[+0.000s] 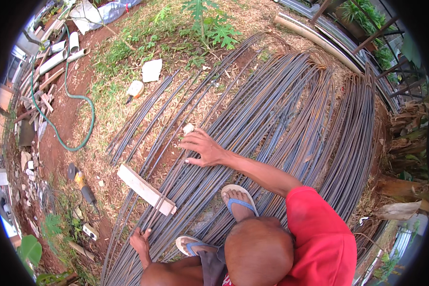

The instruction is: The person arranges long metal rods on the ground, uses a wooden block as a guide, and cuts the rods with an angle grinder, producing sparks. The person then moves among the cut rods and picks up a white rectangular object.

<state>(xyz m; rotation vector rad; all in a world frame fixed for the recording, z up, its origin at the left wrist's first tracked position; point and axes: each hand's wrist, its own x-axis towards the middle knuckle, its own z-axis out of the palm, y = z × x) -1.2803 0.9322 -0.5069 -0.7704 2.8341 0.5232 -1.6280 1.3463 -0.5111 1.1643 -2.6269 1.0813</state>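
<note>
Neither my left hand nor my right hand is visible. Below me a person in a red shirt crouches over long steel bars, head bent. This person's right hand has spread fingers over the bars, beside a small pale chunk. Their left hand is on bars at the lower left; its exact grip is unclear. A pale board lies crosswise by the bars, some passing over it. Their sandalled feet are among the bars.
An angle grinder and a power strip lie at left, near a green hose and piled pipes and wood. A tape reel, white sheet and small plant are beyond. A long pale pipe edges the upper right.
</note>
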